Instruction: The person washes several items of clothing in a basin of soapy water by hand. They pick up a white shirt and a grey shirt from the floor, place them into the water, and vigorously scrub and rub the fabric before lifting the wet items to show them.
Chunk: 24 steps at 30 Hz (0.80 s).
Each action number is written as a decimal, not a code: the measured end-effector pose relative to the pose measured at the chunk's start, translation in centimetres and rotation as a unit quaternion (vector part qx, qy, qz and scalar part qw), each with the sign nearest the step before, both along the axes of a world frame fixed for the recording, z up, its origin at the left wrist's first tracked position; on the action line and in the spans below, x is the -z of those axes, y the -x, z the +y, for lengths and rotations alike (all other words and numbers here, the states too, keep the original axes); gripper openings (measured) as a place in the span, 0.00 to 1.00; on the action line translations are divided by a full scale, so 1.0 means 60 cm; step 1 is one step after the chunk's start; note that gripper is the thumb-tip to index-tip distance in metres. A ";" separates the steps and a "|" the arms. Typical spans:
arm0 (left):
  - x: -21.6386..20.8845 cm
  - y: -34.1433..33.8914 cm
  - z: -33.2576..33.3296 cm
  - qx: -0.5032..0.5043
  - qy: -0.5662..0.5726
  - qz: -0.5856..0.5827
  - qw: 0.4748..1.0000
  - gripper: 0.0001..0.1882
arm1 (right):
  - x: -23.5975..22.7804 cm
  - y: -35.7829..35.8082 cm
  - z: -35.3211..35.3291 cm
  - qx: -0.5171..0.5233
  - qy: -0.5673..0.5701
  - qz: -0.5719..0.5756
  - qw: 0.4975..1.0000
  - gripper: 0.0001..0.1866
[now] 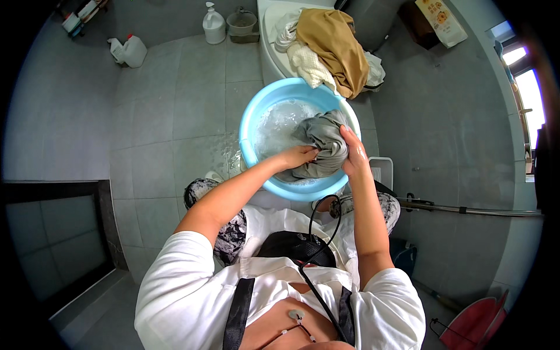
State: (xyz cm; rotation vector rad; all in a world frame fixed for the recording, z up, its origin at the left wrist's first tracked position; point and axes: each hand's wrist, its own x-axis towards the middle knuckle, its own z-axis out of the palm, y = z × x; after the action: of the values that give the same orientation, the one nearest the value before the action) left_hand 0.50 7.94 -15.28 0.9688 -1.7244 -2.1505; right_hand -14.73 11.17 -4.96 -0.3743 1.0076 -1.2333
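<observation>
A round light-blue basin (pixel 251 122) holds soapy water on the tiled floor in front of me. A wet grey garment (pixel 322 140) is bunched up at the basin's right side. My left hand (pixel 298 156) grips the garment's lower left part. My right hand (pixel 353 153) presses against its right side, fingers wrapped over the cloth. Both forearms reach forward from the lower edge, wet and shiny.
Behind the basin a white seat carries a heap of laundry, with a tan cloth (pixel 335 46) on top. A white pump bottle (pixel 213 24), a small bucket (pixel 241 23) and a white jug (pixel 133 51) stand at the back. A red dustpan (pixel 475 324) lies at the lower right.
</observation>
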 end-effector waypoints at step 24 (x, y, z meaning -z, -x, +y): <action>-0.043 -0.039 -0.053 -0.268 -0.340 0.372 0.821 0.22 | 0.089 -0.019 -0.008 -0.120 0.060 0.286 0.949 0.36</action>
State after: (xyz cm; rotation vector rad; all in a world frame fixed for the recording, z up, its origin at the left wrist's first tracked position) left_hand 2.82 4.75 -12.73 0.4895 -0.2639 -2.2677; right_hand -13.58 10.69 -10.27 -0.9622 1.3328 -0.9813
